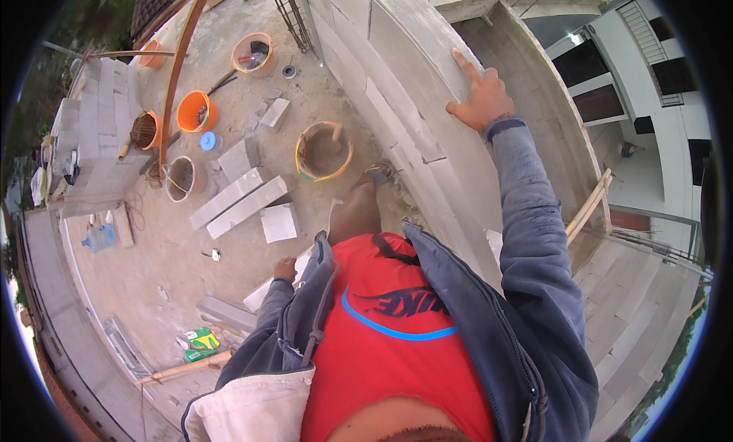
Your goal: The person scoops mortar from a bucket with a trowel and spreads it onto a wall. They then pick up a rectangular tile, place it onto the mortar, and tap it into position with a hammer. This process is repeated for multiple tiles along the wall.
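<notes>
We rest our spread right hand [484, 100] on the long gray block wall [449, 152] (left hand [285, 268]: can't tell); moving likely needs balance.

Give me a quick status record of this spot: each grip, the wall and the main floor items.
Right grip: fingers spread, resting on top of the block wall
Left grip: low at the person's left side, near a pale block; whether it holds anything is unclear
Floor near wall: round tub with grey material inside
Floor farther left: two long blocks lying side by side; orange bucket
Lower left: green-and-yellow package
</notes>
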Tool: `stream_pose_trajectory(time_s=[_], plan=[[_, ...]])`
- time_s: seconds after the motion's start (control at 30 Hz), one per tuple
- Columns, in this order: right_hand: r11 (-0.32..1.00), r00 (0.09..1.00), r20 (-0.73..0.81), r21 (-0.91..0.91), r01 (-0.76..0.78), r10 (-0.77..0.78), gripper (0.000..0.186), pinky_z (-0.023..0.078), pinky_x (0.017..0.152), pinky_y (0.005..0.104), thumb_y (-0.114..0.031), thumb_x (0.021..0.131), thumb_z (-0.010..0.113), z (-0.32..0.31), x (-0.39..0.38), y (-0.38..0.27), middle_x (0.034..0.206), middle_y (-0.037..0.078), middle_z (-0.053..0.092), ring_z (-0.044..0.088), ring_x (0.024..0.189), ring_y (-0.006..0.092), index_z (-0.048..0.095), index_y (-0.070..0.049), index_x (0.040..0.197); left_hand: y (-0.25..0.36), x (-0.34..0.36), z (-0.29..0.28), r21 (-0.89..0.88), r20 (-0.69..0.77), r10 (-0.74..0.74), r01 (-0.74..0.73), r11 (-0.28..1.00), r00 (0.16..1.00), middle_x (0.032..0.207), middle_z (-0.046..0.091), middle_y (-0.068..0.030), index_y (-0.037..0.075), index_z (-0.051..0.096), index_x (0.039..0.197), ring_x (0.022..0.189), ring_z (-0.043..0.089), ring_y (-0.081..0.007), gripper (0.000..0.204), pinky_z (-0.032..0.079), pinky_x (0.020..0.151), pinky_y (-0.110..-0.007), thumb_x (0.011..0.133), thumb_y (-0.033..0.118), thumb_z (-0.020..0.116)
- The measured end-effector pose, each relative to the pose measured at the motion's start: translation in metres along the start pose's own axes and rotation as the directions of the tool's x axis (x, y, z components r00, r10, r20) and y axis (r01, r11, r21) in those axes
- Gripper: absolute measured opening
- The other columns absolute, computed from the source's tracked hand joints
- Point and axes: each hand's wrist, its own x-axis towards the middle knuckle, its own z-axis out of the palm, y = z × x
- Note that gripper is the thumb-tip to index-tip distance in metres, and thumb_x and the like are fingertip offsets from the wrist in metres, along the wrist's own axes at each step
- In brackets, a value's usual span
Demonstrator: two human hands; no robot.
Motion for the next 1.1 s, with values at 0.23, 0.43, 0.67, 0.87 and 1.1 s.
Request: stream_pose_trajectory(time_s=[0.23,0.43,0.67,0.87,1.1], plan=[[0.999,0.999,0.013,-0.016,-0.046,0.046,0.108,0.048,0.110,0.0625,-0.045,0.077,0.080,-0.004,-0.009,0.002,0.155,0.023,0.042,0.053,0.139,0.0459,0.019,-0.058,0.165,0.050,-0.004,-0.014,-0.174,-0.047,-0.132,0.122,0.977,0.990,0.127,0.074,-0.0235,0.001,0.070,0.135,0.110,0.075,-0.0307,0.052,0.059,0.093,-0.041,0.101,0.041,0.066],[1.000,1.000,0.001,-0.001,0.012,-0.012,0.108,0.048,0.110,0.0631,-0.044,0.076,0.080,-0.001,-0.002,-0.010,0.155,0.023,0.042,0.050,0.141,0.0450,0.020,-0.058,0.165,0.014,0.001,-0.010,-0.094,-0.185,0.075,-0.093,0.991,0.980,0.129,0.073,-0.0246,-0.003,0.065,0.140,0.110,0.074,-0.0306,0.058,0.061,0.087,-0.039,0.102,0.041,0.067],[0.999,0.999,0.032,-0.018,-0.030,0.031,0.107,0.047,0.110,0.0644,-0.044,0.077,0.080,-0.007,-0.010,0.000,0.157,0.023,0.040,0.049,0.143,0.0450,0.020,-0.057,0.165,0.057,-0.019,-0.023,-0.270,-0.101,-0.058,0.028,0.962,0.993,0.133,0.070,-0.0258,-0.002,0.062,0.143,0.114,0.073,-0.0324,0.062,0.060,0.092,-0.039,0.102,0.044,0.067],[1.000,0.999,0.049,-0.005,-0.006,0.007,0.105,0.045,0.111,0.0648,-0.045,0.079,0.079,-0.008,-0.007,-0.007,0.161,0.023,0.038,0.046,0.147,0.0447,0.020,-0.057,0.165,-0.022,0.024,0.021,0.137,-0.138,0.162,-0.143,0.980,0.977,0.141,0.068,-0.0224,0.002,0.068,0.138,0.131,0.064,-0.0367,0.062,0.051,0.110,-0.043,0.102,0.052,0.062],[0.999,1.000,0.028,0.046,0.011,-0.012,0.107,0.041,0.114,0.0681,-0.048,0.077,0.082,-0.005,-0.011,0.002,0.165,0.025,0.036,0.042,0.150,0.0461,0.021,-0.057,0.165,0.006,0.042,-0.011,0.194,0.038,0.241,-0.244,0.950,0.970,0.142,0.068,-0.0213,0.004,0.069,0.138,0.135,0.061,-0.0368,0.060,0.048,0.115,-0.043,0.103,0.052,0.061]])
